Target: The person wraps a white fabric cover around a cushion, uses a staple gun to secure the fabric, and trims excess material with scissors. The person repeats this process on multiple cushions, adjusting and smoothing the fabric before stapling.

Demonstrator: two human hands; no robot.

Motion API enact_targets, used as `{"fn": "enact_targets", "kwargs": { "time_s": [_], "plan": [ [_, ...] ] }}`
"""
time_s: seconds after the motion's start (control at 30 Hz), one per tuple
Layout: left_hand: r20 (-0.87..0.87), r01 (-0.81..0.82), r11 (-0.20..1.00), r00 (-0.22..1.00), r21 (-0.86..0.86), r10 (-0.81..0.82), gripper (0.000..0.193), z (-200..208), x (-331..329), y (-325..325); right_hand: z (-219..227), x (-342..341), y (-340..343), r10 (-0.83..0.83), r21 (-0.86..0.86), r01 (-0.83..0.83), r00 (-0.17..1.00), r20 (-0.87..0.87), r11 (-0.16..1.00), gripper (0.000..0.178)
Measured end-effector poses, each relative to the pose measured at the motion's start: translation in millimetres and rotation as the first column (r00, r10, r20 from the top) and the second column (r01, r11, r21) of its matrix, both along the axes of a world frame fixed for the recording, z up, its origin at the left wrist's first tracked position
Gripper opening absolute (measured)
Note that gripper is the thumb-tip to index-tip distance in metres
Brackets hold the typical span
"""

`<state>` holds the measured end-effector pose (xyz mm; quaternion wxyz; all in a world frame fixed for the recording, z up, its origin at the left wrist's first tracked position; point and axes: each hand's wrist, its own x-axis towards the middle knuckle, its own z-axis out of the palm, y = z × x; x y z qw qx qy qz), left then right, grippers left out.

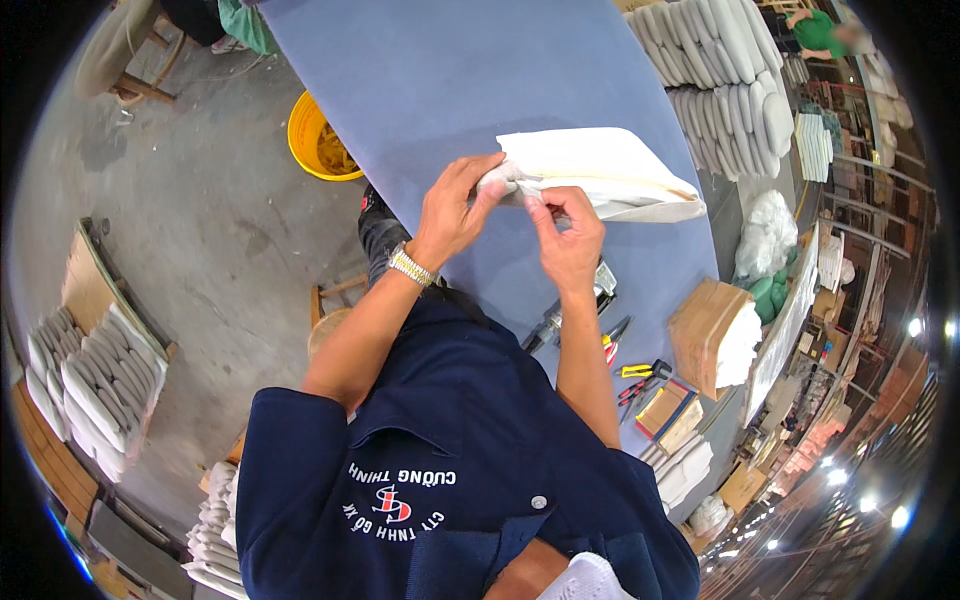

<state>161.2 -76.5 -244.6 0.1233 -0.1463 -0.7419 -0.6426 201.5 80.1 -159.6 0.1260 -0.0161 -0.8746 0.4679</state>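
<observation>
A white fabric-covered pad point(600, 165) lies on the blue-grey worktable in front of me, its narrow edge with a thin yellowish line turned up toward me. My left hand point(458, 205) is closed on the fabric at the pad's left end, thumb and fingers pinching a bunched greyish fold. Close beside it, my right hand point(572, 238) pinches the same fabric between thumb and forefinger, the other fingers curled. Whether anything small sits between those fingertips is hidden. Partly behind my right forearm, a black and silver tool point(545, 328) rests on the table.
Right of my forearm lie yellow-and-black pliers point(648, 370), a red-handled tool point(630, 394) and a small wooden box point(662, 410). A cardboard box point(700, 330) holds white material. Stacked grey pads point(725, 125) stand far right. A yellow bucket point(298, 140) is on the floor left.
</observation>
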Motion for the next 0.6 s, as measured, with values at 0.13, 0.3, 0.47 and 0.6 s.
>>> {"fn": "enact_targets", "kwargs": {
  "time_s": [0.13, 0.3, 0.47, 0.6],
  "plan": [
    [0.032, 0.072, 0.995, 0.997, -0.075, -0.07, 0.045, 8, 3, 3, 10, -3, 15, -0.008, -0.014, 0.008, 0.999, 0.031, 1.0, 0.011],
    [0.266, 0.348, 0.908, 0.921, -0.235, -0.284, 0.055, 69, -34, -10, 41, -6, 19, -0.014, -0.002, 0.014, 0.995, -0.103, 1.0, 0.01],
    [-0.15, 0.374, 0.819, 0.867, -0.435, -0.476, 0.057, 190, -88, -32, 123, -7, 7, -0.016, -0.049, -0.001, 0.935, -0.354, 0.999, 0.008],
    [-0.127, 0.535, 0.652, 0.713, -0.538, -0.69, 0.058, 264, -117, -25, 137, -4, -3, -0.096, -0.235, -0.007, 0.9, -0.424, 0.972, 0.007]
  ]
}}
